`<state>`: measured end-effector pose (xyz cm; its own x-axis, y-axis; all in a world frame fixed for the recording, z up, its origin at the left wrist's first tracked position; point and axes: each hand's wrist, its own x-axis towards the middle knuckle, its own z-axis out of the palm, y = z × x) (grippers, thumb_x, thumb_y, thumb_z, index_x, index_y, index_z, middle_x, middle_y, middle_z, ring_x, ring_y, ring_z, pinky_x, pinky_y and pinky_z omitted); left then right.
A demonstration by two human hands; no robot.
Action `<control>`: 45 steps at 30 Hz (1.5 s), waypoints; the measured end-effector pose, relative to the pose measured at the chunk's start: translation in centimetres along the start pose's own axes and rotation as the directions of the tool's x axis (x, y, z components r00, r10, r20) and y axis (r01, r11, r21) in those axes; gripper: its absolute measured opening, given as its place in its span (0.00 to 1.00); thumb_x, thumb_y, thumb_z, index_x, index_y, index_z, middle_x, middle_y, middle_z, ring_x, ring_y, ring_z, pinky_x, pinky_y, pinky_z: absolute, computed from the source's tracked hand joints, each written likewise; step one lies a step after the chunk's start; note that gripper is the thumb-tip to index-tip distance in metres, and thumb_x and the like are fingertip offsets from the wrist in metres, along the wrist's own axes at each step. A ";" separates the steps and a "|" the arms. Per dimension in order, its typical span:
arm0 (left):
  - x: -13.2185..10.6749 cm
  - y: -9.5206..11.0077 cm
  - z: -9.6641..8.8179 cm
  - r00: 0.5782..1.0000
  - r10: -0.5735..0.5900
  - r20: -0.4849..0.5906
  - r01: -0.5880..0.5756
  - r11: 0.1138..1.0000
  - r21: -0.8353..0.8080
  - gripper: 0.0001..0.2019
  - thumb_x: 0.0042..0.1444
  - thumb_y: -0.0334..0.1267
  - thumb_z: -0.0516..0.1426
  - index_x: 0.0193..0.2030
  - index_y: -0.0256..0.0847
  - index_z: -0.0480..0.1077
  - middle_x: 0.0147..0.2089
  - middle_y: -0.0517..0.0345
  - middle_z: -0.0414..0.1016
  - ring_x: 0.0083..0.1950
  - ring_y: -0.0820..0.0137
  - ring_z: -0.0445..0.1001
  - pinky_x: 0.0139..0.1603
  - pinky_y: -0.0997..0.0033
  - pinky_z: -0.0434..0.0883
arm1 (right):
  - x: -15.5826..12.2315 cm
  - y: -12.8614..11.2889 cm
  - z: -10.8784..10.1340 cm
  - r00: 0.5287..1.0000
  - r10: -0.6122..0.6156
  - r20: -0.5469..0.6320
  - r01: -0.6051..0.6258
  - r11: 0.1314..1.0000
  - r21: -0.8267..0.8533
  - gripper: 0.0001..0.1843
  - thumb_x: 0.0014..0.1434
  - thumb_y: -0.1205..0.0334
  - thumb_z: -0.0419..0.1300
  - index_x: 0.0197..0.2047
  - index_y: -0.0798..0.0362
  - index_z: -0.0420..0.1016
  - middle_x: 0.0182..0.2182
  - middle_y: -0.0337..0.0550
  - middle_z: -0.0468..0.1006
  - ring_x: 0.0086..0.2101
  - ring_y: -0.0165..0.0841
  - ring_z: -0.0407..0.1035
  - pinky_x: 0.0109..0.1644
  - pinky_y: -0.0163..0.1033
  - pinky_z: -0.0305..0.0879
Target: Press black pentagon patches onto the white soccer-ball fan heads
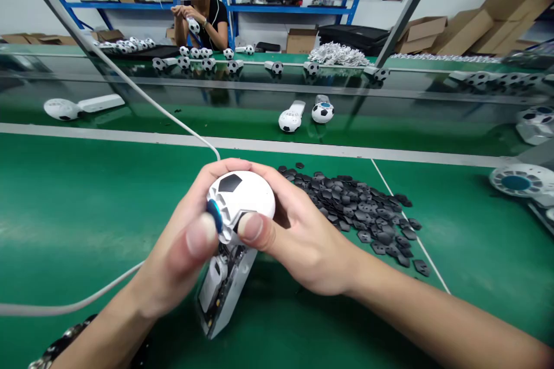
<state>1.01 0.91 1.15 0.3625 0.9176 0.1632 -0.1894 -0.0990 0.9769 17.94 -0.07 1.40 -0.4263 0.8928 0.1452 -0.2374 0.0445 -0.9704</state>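
Both my hands hold a white handheld fan [255, 193] with a round, football-patterned head. Its handle [229, 294] points down toward me, with the inner parts and circuit board uncovered. My left hand [177, 242] wraps the left side of the head, its thumb beside the blue disc [214, 216]. My right hand [303, 230] grips the other side, and its thumb presses at a black pentagon patch low on the head. Another black pentagon [230, 183] sits on top of the head. Right of my hands lies a pile of loose black pentagon pieces [359, 207].
Several more fans, including a white one [63, 108] and a football-patterned one [323, 112], lie on the belt beyond the pale strip [303, 150]. A white cable [173, 115] crosses on the left. Across the line a person [203, 17] handles another fan. Cardboard boxes [459, 29] stand at back right.
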 end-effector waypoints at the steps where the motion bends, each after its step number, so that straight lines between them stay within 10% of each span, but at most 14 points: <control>1: -0.1 -0.1 0.0 1.000 0.026 -0.012 -0.025 0.998 0.052 0.30 0.48 0.65 0.69 0.54 0.54 0.72 0.45 0.60 0.77 0.42 0.64 0.78 0.40 0.75 0.77 | -0.2 0.0 0.2 1.000 -0.019 -0.020 0.018 0.999 -0.035 0.29 0.60 0.49 0.70 0.59 0.49 0.68 0.46 0.39 0.76 0.43 0.33 0.70 0.45 0.37 0.68; 12: -1.4 0.5 1.6 0.934 0.110 -0.341 0.013 0.941 0.339 0.27 0.38 0.64 0.73 0.46 0.65 0.77 0.42 0.68 0.75 0.34 0.70 0.74 0.30 0.81 0.75 | -0.3 0.3 2.0 0.988 -0.099 -0.119 0.103 0.994 0.028 0.21 0.57 0.56 0.67 0.53 0.47 0.72 0.43 0.40 0.77 0.42 0.37 0.72 0.47 0.39 0.70; 18: -0.2 -0.9 -0.2 0.975 -0.018 -0.220 0.075 0.964 0.256 0.32 0.44 0.62 0.72 0.55 0.60 0.71 0.47 0.62 0.75 0.41 0.65 0.77 0.35 0.78 0.76 | 1.9 -1.6 -4.2 0.971 0.176 0.164 -0.145 0.971 -0.188 0.26 0.65 0.41 0.61 0.56 0.52 0.75 0.48 0.47 0.79 0.44 0.37 0.74 0.52 0.43 0.71; 23: 1.2 -1.6 -1.2 0.925 -0.314 -0.215 0.296 0.949 -0.111 0.28 0.55 0.54 0.68 0.58 0.49 0.66 0.45 0.56 0.78 0.37 0.64 0.80 0.37 0.74 0.78 | 1.5 -1.8 -10.7 0.960 0.253 -0.120 -0.216 0.398 -0.891 0.09 0.65 0.58 0.62 0.37 0.54 0.81 0.34 0.45 0.80 0.32 0.34 0.70 0.35 0.38 0.61; 27: 1.8 -1.2 -0.9 0.909 -0.375 -0.179 0.322 0.909 -0.265 0.19 0.59 0.46 0.64 0.54 0.42 0.69 0.43 0.54 0.80 0.37 0.65 0.80 0.37 0.74 0.79 | 0.6 -0.8 -12.1 0.944 0.304 -0.129 -0.233 0.335 -0.913 0.04 0.55 0.62 0.70 0.32 0.51 0.80 0.32 0.45 0.78 0.32 0.37 0.67 0.32 0.38 0.56; 32: 1.9 -1.7 -0.6 0.867 -0.469 -0.167 0.421 0.870 -0.255 0.19 0.62 0.51 0.61 0.48 0.36 0.73 0.38 0.45 0.81 0.35 0.62 0.80 0.31 0.74 0.78 | 1.0 -1.1 -11.0 0.962 0.246 -0.121 -0.216 0.410 -0.886 0.07 0.60 0.63 0.65 0.30 0.52 0.76 0.28 0.43 0.77 0.29 0.34 0.68 0.31 0.38 0.58; 37: 1.9 -2.1 0.0 0.789 -0.582 -0.199 0.524 0.805 -0.277 0.15 0.68 0.50 0.55 0.51 0.41 0.65 0.33 0.49 0.76 0.28 0.61 0.78 0.22 0.72 0.74 | 1.2 -1.7 -7.1 0.992 0.091 -0.087 -0.126 0.774 -0.621 0.11 0.68 0.60 0.55 0.41 0.54 0.77 0.27 0.38 0.75 0.25 0.29 0.69 0.29 0.35 0.65; 45: 1.9 -1.6 1.2 0.830 -0.539 -0.144 0.449 0.798 -0.401 0.10 0.72 0.43 0.48 0.53 0.44 0.65 0.43 0.52 0.73 0.35 0.68 0.75 0.30 0.75 0.76 | 1.2 -0.6 -3.3 0.979 0.149 -0.140 -0.180 0.955 -0.237 0.04 0.63 0.66 0.62 0.38 0.58 0.77 0.25 0.37 0.76 0.22 0.25 0.70 0.27 0.32 0.68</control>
<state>3.11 2.30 0.03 0.2713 0.8701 -0.4114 -0.3538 0.4877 0.7981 20.50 2.44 1.48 -0.3302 0.9434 -0.0298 0.0567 -0.0117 -0.9983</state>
